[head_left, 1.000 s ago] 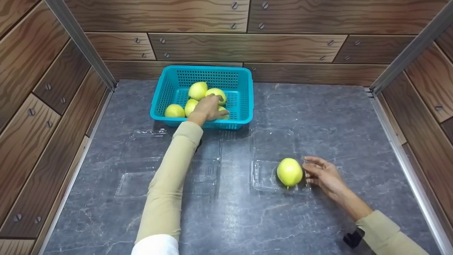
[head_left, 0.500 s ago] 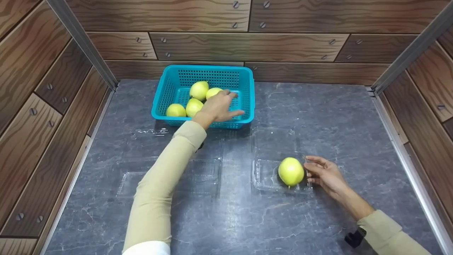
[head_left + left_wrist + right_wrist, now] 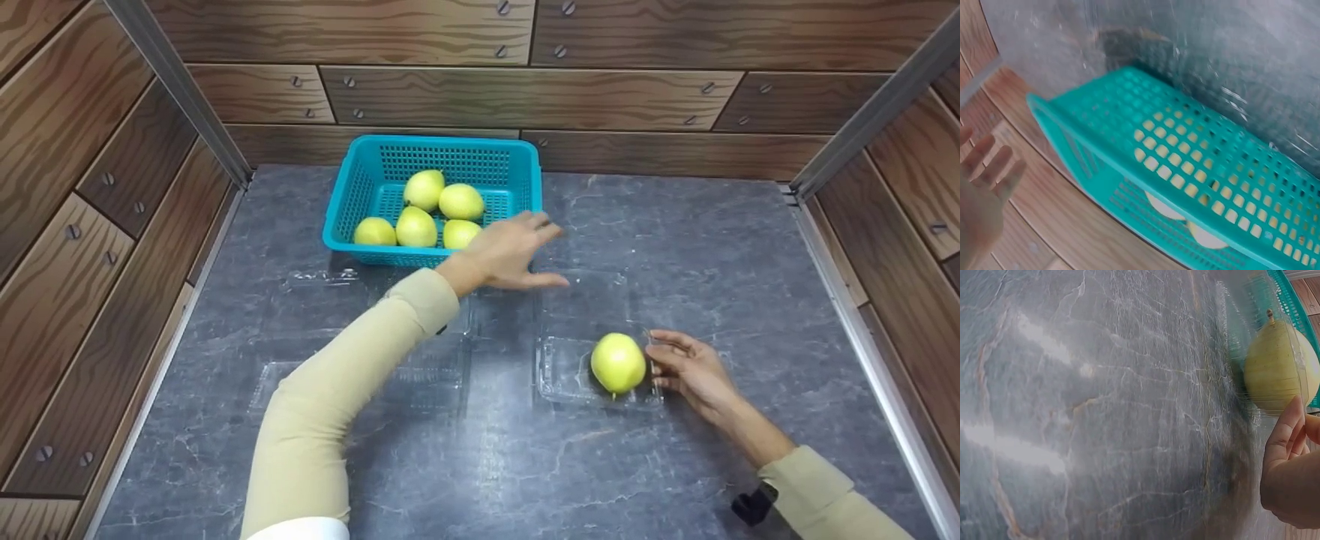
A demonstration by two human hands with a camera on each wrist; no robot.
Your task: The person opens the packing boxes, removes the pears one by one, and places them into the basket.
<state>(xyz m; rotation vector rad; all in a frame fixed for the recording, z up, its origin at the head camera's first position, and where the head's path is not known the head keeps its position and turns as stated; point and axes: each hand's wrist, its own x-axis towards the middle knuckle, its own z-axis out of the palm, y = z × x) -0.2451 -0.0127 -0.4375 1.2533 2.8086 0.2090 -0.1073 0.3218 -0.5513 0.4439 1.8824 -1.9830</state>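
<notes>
My left hand (image 3: pixel 514 251) is held over the front right corner of the teal basket (image 3: pixel 535 172), fingers spread and nothing in them. In the left wrist view the bare palm and fingers of that hand (image 3: pixel 985 197) show beside the basket (image 3: pixel 1095 152). Several yellow-green pears (image 3: pixel 415 227) lie in the basket. At the right, an open clear plastic clamshell box (image 3: pixel 559 386) holds one pear (image 3: pixel 618 364). The right hand (image 3: pixel 694 379) pinches this box's right rim between thumb and fingers, close beside the pear (image 3: pixel 1278 365) in the right wrist view.
Another clear plastic clamshell (image 3: pixel 442 382) lies open on the left, partly covered by the left forearm. All stands on a grey marbled tabletop (image 3: pixel 540 472). Wood-patterned walls (image 3: pixel 525 94) and metal rails (image 3: pixel 874 360) enclose the back and sides.
My left hand has moved rightward and toward me from above the pears to the basket's front right corner, carrying nothing. The right hand and its box stay in place.
</notes>
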